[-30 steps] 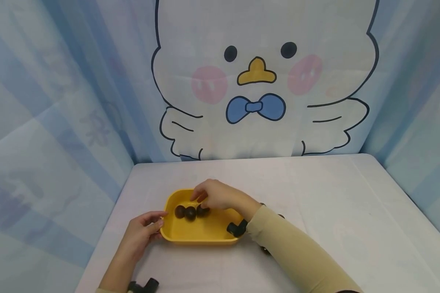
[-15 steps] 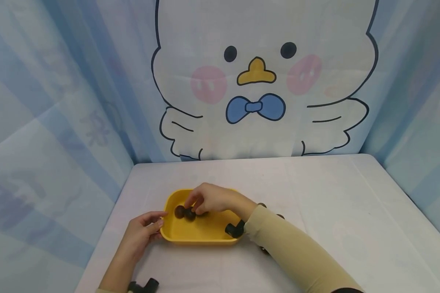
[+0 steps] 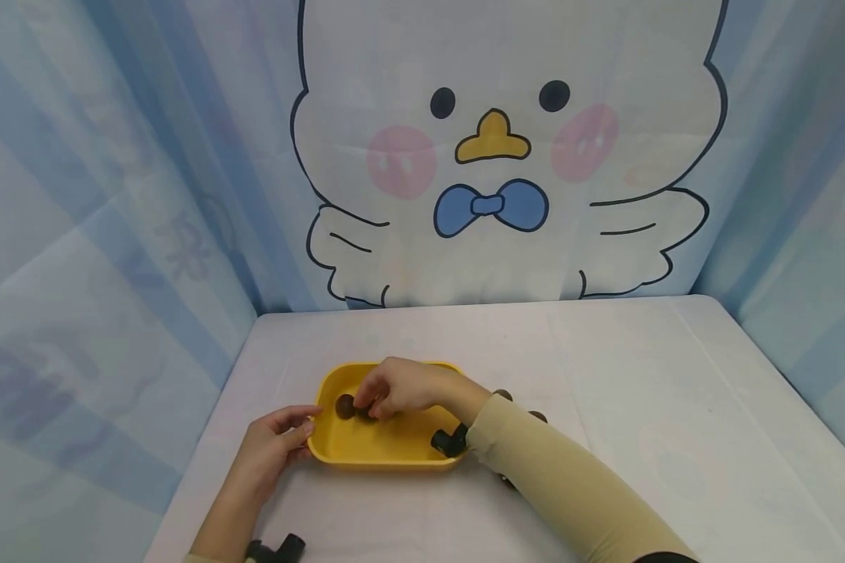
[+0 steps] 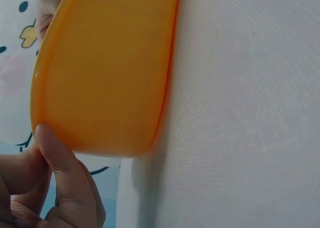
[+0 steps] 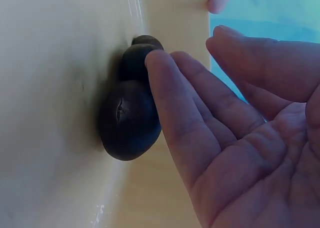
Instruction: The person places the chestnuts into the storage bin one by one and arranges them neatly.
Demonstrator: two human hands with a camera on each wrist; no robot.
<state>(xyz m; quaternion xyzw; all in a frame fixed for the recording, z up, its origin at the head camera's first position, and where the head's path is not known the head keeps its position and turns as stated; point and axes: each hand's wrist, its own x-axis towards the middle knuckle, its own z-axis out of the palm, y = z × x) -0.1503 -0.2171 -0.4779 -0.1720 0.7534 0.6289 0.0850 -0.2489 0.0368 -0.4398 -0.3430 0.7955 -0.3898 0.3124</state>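
Brown balls (image 5: pixel 132 98) lay in a row just beside the straight, unclosed fingers (image 5: pixel 180 118) of the nearer right hand (image 3: pixel 411 386), while the left hand (image 3: pixel 273 442) pinched the tray (image 3: pixel 394 444).

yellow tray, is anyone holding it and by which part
Yes: the left hand holds the yellow tray by the rim at its left end.

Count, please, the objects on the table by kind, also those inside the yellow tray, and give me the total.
Yellow tray: 1
Dark balls in the tray: 3
Dark pieces outside it, partly hidden by the right sleeve: 3 showing
Total: 7 in view
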